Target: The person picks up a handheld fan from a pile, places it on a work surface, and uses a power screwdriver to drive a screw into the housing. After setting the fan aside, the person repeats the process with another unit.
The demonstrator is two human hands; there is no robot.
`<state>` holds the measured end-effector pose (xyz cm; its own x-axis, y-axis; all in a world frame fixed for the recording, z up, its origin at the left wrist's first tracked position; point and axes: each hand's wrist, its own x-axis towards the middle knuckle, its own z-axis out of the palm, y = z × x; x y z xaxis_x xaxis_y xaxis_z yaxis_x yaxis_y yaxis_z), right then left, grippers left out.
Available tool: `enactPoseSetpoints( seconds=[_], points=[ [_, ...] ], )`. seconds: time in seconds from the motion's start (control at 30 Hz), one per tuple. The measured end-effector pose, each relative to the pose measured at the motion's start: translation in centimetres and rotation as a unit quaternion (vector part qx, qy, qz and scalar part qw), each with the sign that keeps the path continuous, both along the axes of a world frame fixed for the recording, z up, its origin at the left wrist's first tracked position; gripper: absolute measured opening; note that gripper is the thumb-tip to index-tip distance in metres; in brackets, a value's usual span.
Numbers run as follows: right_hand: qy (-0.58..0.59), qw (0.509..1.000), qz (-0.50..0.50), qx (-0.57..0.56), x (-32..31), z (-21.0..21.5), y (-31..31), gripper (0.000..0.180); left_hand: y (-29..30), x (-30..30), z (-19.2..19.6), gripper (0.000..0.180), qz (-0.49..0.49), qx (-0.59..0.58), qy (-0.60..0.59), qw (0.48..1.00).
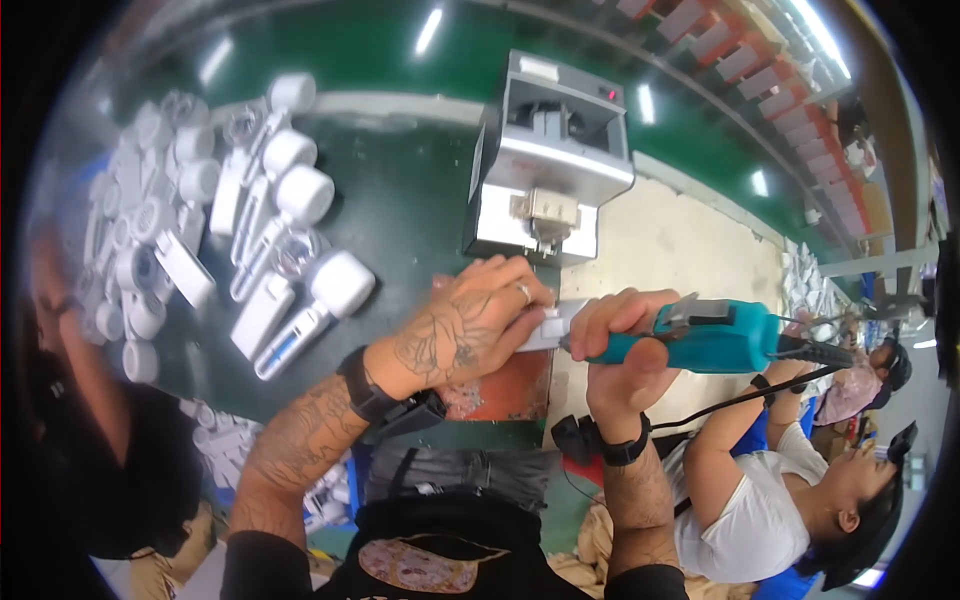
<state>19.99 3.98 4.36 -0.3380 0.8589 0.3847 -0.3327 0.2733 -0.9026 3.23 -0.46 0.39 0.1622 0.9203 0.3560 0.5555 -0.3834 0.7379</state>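
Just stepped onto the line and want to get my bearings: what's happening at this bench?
A person is working at a dark green bench. Their left hand presses a small white part down on it, while the right hand grips a teal electric screwdriver, its front end right at that part. A grey machine stands just behind the hands. White handheld device bodies and caps lie spread over the left of the bench. Another person in a white shirt sits to the right.
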Motion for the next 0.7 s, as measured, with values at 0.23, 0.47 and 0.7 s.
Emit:
enactPoseSetpoints(
  seconds=[0.23, 0.47, 0.7],
  points=[
    [0.032, 0.990, -0.135, -0.009, 2.9, 0.9, 2.6, 0.055, -0.1, 0.7, 0.2, 0.030, -0.018, -0.014, 0.023, 0.999],
    [0.077, 0.928, -0.364, 0.025, 4.1, 2.4, 8.3, 0.045, -1.7, -0.1, -0.4, 0.042, -0.036, 0.016, 0.089, 0.995],
    [-0.004, 0.926, -0.374, 0.042, 6.7, -2.1, 7.2, 0.048, -6.7, -1.1, 3.7, 0.048, 0.060, -0.005, -0.029, 0.998]
  ],
)
